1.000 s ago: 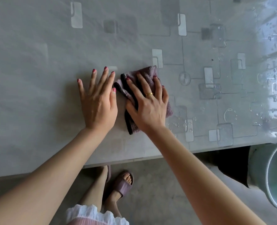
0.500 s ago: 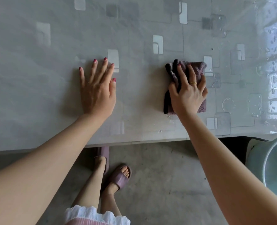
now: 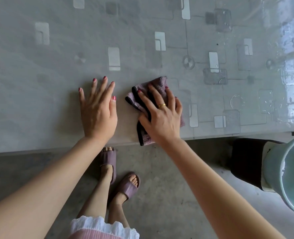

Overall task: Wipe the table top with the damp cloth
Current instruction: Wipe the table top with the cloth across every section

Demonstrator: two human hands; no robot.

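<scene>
A folded mauve cloth (image 3: 157, 85) with a dark edge lies on the grey patterned table top (image 3: 39, 94), close to the near edge, one corner hanging just over it. My right hand (image 3: 161, 114) presses flat on the cloth, fingers spread, a gold ring on one finger. Just to the left, my left hand (image 3: 98, 111) rests flat on the bare table, fingers apart and holding nothing. About a thumb's width separates the two hands.
The table's right part (image 3: 263, 100) shines with water droplets and a window's reflection. A pale green bucket (image 3: 287, 171) stands on the floor at the right, beside a dark object (image 3: 246, 159). My feet in mauve slippers (image 3: 123, 185) stand on the concrete floor below the table edge.
My right hand slid the cloth right and then back left, ending beside my left hand and nearer the table edge. My left hand stayed flat in place.
</scene>
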